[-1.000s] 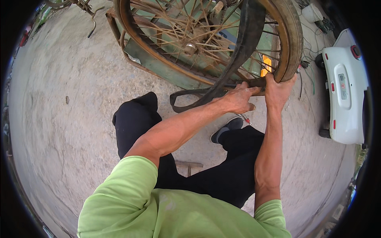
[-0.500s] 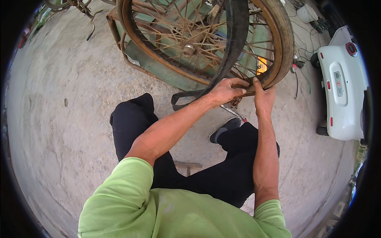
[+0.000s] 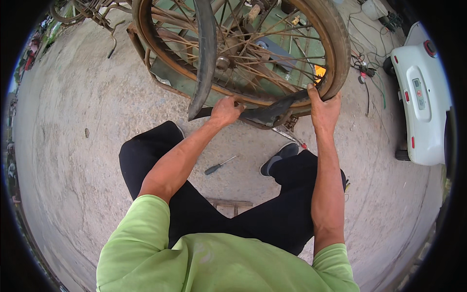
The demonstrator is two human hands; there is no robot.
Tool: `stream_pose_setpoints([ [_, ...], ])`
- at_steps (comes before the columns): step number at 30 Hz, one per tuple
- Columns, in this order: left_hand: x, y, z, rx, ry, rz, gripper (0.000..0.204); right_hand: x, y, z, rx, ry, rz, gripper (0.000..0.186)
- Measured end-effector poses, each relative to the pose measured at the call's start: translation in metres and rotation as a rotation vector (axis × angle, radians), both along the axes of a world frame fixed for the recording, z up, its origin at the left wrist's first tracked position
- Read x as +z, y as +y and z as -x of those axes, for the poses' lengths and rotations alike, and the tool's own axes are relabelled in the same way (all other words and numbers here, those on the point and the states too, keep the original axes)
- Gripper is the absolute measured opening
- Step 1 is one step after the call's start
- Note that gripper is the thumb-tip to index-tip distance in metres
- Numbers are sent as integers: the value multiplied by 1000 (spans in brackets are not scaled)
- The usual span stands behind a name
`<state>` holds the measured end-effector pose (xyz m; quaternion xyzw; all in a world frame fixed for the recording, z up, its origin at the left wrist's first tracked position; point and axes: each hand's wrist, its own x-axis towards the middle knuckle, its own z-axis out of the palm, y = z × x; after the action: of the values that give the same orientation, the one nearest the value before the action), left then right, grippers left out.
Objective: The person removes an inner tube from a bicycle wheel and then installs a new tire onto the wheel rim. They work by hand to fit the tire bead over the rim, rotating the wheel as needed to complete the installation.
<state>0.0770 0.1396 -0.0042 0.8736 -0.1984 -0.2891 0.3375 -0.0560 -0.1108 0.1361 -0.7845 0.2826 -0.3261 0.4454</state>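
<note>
A rusty spoked wheel with a brown rim (image 3: 221,90) stands in front of me. A dark tyre (image 3: 206,58) is around its right side, while a long part on the left hangs loose and twisted outside the rim. My left hand (image 3: 226,112) is closed on the loose rubber below the rim, near where it folds; the fingertips are partly hidden. At the lower right, my right hand (image 3: 325,109) grips the tyre and rim, thumb on the inner side. A chain (image 3: 291,122) hangs just below the wheel, between my hands.
A screwdriver (image 3: 214,168) lies on the concrete between my feet, near a red-tipped metal tool (image 3: 292,138). Behind the wheel is a green metal cart body (image 3: 170,75). A white vehicle (image 3: 416,102), cables (image 3: 369,58) and a bucket (image 3: 374,10) stand right; a bicycle (image 3: 92,14) is upper left.
My left hand has moved left along the rubber, away from my right hand. The loose tyre part has swung left across the spokes. The screwdriver has come into sight.
</note>
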Motion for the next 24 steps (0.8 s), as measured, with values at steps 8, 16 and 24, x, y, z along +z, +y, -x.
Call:
stream_pose_setpoints([
  [8,65,-100,66,176,648,702,58,-4,-5,-1,1,-13,14,50],
  [16,10,-115,61,221,-68,662,29,-17,3,6,36,-29,6,51],
  [24,4,-100,54,-14,-263,576,31,-24,1,6,38,50,45,57],
])
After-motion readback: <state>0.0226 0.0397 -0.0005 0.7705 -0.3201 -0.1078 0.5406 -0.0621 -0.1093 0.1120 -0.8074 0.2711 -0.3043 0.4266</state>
